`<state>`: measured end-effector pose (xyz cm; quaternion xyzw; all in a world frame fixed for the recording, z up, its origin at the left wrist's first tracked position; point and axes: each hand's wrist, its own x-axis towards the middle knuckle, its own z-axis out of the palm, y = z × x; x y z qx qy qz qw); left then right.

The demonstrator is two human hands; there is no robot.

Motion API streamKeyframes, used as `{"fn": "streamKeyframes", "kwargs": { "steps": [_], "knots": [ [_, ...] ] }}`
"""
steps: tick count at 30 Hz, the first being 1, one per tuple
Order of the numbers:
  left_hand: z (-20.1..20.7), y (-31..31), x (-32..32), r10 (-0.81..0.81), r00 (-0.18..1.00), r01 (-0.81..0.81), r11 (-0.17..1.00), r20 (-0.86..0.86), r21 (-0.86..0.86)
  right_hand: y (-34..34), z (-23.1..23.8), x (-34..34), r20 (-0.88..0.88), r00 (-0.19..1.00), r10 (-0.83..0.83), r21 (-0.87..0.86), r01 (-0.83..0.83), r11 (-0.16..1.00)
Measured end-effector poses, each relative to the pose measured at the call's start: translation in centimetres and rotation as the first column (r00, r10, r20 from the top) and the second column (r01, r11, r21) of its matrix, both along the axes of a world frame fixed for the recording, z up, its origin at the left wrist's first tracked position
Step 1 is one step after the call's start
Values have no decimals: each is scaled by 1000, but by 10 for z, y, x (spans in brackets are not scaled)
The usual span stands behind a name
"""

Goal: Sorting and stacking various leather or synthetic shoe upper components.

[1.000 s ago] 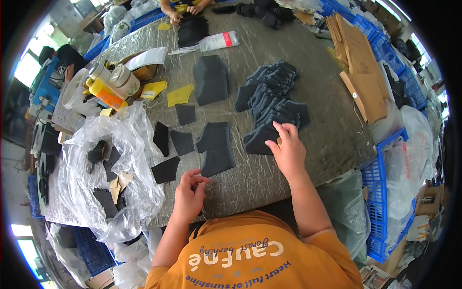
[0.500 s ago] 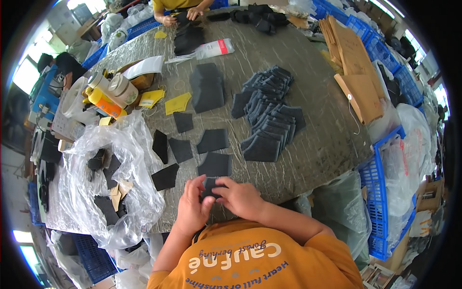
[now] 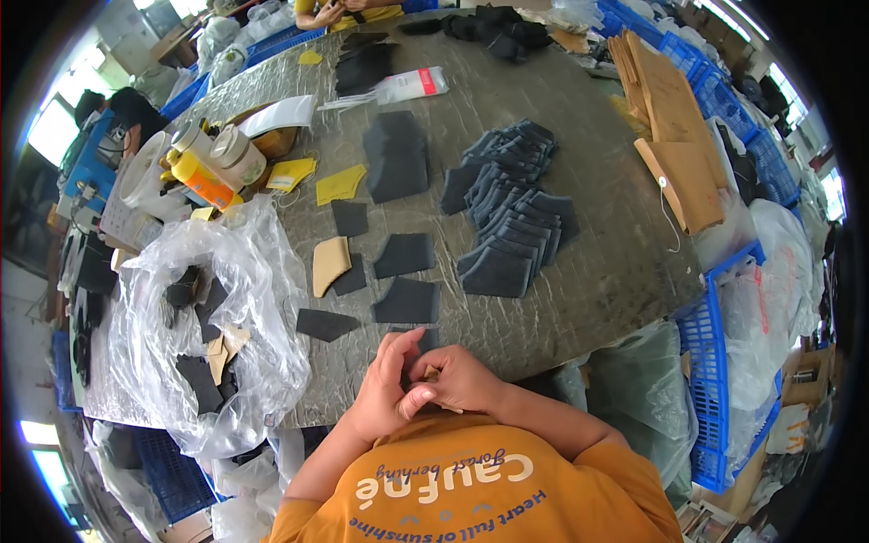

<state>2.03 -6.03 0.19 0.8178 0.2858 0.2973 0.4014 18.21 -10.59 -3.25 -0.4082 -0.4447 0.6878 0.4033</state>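
Close to my body at the table's near edge, my left hand (image 3: pixel 389 389) and my right hand (image 3: pixel 462 380) meet with fingers closed. A small tan piece (image 3: pixel 432 372) shows between them; most of it is hidden by the fingers. Just beyond my fingertips lies a dark cut piece (image 3: pixel 424 338), partly covered. Farther out are two dark fabric pieces (image 3: pixel 405 300), one beyond the other. To their left a tan-faced piece (image 3: pixel 331 264) overlaps a dark one (image 3: pixel 351 275), and another dark piece (image 3: pixel 326 324) lies nearer me.
A fanned pile of dark pieces (image 3: pixel 511 249) lies right of centre, with a neat stack (image 3: pixel 396 158) left of it. Plastic bag with scraps (image 3: pixel 262 335), bottles (image 3: pixel 195 176) and yellow pieces (image 3: pixel 341 185) sit left. Brown paper (image 3: pixel 674 136) and blue crates (image 3: pixel 706 389) are right. Another person works opposite.
The dark piece between my hands is no longer seen there; a tan one shows instead. A tan-faced piece now lies on the left, where the dark pieces have shifted. The opposite person's hands drew back.
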Motion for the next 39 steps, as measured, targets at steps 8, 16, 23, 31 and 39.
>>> {"fn": "streamKeyframes", "kwargs": {
  "steps": [8,16,23,31,39],
  "knots": [
    [5,-2,1,32,990,18,935,135,-355,2,10,4,-267,963,-26,-197,-28,980],
    [5,10,-7,263,953,-80,704,154,-706,0,11,2,-420,891,-172,-296,45,954],
    [26,11,-9,-22,993,57,949,-116,310,3,12,6,-232,956,-180,-44,174,984],
    [1,23,-42,424,824,-566,641,-376,-519,-2,3,57,303,851,-428,216,376,901],
    [-16,21,-40,349,844,-533,621,-407,-574,-19,-15,25,717,475,-511,670,-266,693]
  ]
}}
